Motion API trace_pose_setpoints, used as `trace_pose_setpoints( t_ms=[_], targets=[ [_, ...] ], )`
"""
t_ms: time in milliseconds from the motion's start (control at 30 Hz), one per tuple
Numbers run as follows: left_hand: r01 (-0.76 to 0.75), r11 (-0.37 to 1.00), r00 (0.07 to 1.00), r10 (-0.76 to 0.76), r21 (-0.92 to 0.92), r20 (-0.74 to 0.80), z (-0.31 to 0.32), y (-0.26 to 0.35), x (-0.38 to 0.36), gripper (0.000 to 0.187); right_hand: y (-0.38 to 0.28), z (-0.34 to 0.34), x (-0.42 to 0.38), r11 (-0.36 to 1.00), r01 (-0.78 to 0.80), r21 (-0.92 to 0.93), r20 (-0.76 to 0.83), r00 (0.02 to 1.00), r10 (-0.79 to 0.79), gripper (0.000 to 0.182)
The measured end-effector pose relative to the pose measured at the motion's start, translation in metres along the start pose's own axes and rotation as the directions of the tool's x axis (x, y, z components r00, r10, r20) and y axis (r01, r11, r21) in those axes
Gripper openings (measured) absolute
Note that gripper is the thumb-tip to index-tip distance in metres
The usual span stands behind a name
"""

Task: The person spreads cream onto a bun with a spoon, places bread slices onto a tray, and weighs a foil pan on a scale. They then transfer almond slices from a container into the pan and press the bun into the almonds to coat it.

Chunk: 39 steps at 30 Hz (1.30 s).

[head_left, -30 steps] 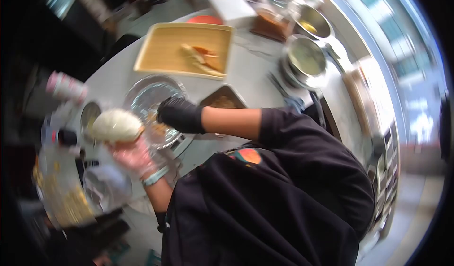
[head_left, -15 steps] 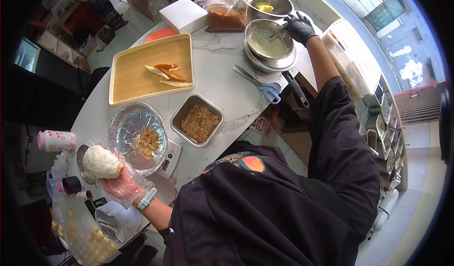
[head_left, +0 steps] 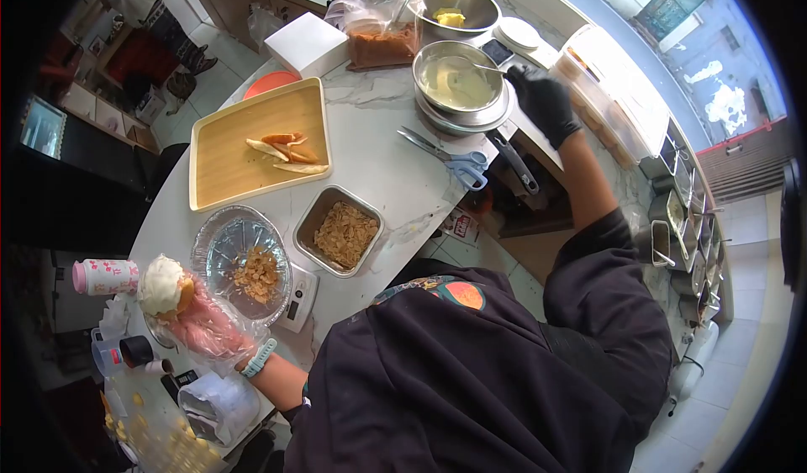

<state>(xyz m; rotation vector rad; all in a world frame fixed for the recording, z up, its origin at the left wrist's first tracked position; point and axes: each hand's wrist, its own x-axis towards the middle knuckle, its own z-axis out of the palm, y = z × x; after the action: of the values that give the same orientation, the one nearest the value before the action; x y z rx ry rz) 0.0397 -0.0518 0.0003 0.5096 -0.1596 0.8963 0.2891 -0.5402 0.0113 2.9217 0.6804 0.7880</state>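
Observation:
My left hand (head_left: pixel 210 326), in a loose clear plastic glove, is closed around a bun (head_left: pixel 164 288) thickly coated with white cream. Its lower side shows bare brown crust. My black-gloved right hand (head_left: pixel 545 103) is at the right rim of a steel bowl (head_left: pixel 460 76) of pale, runny cream. Its fingertips pinch the end of a thin metal spoon (head_left: pixel 486 68), whose head is down in the cream. Below the bun hand lie a round foil pan (head_left: pixel 220 263) with some flakes, on a white scale (head_left: pixel 298 299), and a square metal tin (head_left: pixel 340 231) full of almond-like flakes.
A wooden tray (head_left: pixel 231 166) holds several bread slices. Blue-handled scissors (head_left: pixel 467 167) lie below the bowl, beside a pan handle (head_left: pixel 513 162). Behind stand a steel bowl with yellow butter (head_left: pixel 450 17), a bag of brown crumbs (head_left: pixel 382 46) and a white box (head_left: pixel 307 46). A person (head_left: pixel 151 10) stands far left.
My right hand has drawn back from over the bowl to its right rim, pulling the spoon handle outward. The left hand has turned the coated bun, showing its crust. The camera view has shifted slightly.

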Motion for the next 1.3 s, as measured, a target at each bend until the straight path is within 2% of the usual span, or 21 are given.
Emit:
trace_pose_setpoints(
  t_ms=[33,100,167,200,300,333,400,433,467,567,667,733,767,833,933,967,1067,1167,1200,1300],
  targets=[
    [0.030,0.999,0.999,-0.029,-0.025,0.015,-0.001,-0.001,0.001,0.054,-0.001,0.017,-0.012,0.997,-0.020,-0.073,-0.026,0.999,0.018,0.013],
    [0.110,0.985,0.994,-0.106,-0.131,0.038,0.003,-0.004,0.001,0.053,0.011,0.076,-0.043,0.978,-0.079,-0.195,0.082,0.992,0.097,0.014],
    [0.169,0.952,0.986,-0.161,-0.253,0.053,0.011,-0.008,0.001,0.055,-0.011,0.041,-0.047,0.996,-0.085,-0.015,-0.095,0.992,0.083,0.012],
    [0.186,0.938,0.983,-0.177,-0.294,0.056,0.013,-0.011,0.000,0.055,-0.021,0.031,-0.048,0.981,-0.193,0.027,-0.130,0.972,0.195,0.009],
    [0.237,0.911,0.971,-0.232,-0.337,0.055,0.017,-0.019,0.003,0.056,-0.019,0.048,-0.057,0.994,-0.075,0.079,-0.186,0.978,0.088,0.009],
    [0.265,0.883,0.963,-0.265,-0.387,0.055,0.023,-0.024,0.005,0.056,-0.022,0.047,-0.061,0.988,-0.133,0.083,-0.051,0.989,0.138,0.012],
    [0.263,0.869,0.962,-0.271,-0.418,0.042,0.025,-0.031,0.009,0.056,-0.023,0.043,-0.060,0.978,-0.174,0.111,-0.163,0.968,0.191,0.012],
    [0.235,0.889,0.969,-0.248,-0.394,0.018,0.020,-0.032,0.008,0.056,-0.024,0.040,-0.057,0.974,-0.185,0.129,-0.217,0.953,0.210,0.012],
    [0.210,0.907,0.974,-0.228,-0.365,-0.006,0.016,-0.033,0.007,0.056,-0.025,0.035,-0.056,0.982,-0.180,0.053,-0.239,0.953,0.187,0.013],
    [0.186,0.950,0.977,-0.206,-0.252,-0.057,0.015,-0.036,0.007,0.068,-0.031,0.036,-0.059,0.993,-0.114,0.023,-0.113,0.987,0.116,0.030],
    [0.144,0.984,0.986,-0.151,-0.107,-0.065,0.028,-0.044,0.005,0.063,-0.035,0.026,-0.059,0.989,-0.150,0.011,-0.200,0.968,0.149,0.023],
    [0.117,0.993,0.990,-0.118,-0.019,-0.083,0.029,-0.044,0.001,0.058,-0.032,0.021,-0.058,0.985,-0.174,-0.017,-0.256,0.953,0.164,0.025],
    [0.110,0.994,0.990,-0.107,0.027,-0.089,0.027,-0.045,0.000,0.056,-0.032,0.019,-0.060,0.978,-0.199,0.065,-0.274,0.939,0.209,0.027],
    [0.149,0.989,0.986,-0.148,0.018,-0.073,0.022,-0.049,0.000,0.053,-0.031,0.029,-0.066,0.977,-0.212,0.041,-0.179,0.960,0.215,0.027],
    [0.247,0.968,0.966,-0.250,-0.041,-0.073,0.014,-0.054,-0.002,0.051,-0.033,0.027,-0.070,0.978,-0.203,0.048,-0.126,0.970,0.208,0.026],
    [0.275,0.959,0.957,-0.280,-0.069,-0.074,0.013,-0.056,-0.002,0.051,-0.031,0.022,-0.066,0.975,-0.212,0.061,-0.163,0.962,0.219,0.025],
    [0.293,0.954,0.940,-0.276,0.059,-0.199,0.030,-0.068,-0.005,0.052,-0.033,0.003,-0.054,0.956,-0.241,0.166,-0.263,0.924,0.278,0.021],
    [0.353,0.932,0.906,-0.361,-0.076,-0.220,0.034,-0.078,-0.006,0.055,-0.028,0.024,-0.057,0.973,-0.223,0.054,0.013,0.975,0.223,0.022],
    [0.428,0.883,0.892,-0.447,-0.190,-0.069,0.034,-0.080,-0.005,0.046,-0.029,0.025,-0.057,0.961,-0.274,0.032,0.096,0.958,0.270,0.021],
    [0.377,0.913,0.919,-0.390,-0.153,-0.063,0.038,-0.089,-0.014,0.050,-0.025,0.024,-0.055,0.982,-0.165,0.091,-0.294,0.938,0.185,0.011]
  ],
)
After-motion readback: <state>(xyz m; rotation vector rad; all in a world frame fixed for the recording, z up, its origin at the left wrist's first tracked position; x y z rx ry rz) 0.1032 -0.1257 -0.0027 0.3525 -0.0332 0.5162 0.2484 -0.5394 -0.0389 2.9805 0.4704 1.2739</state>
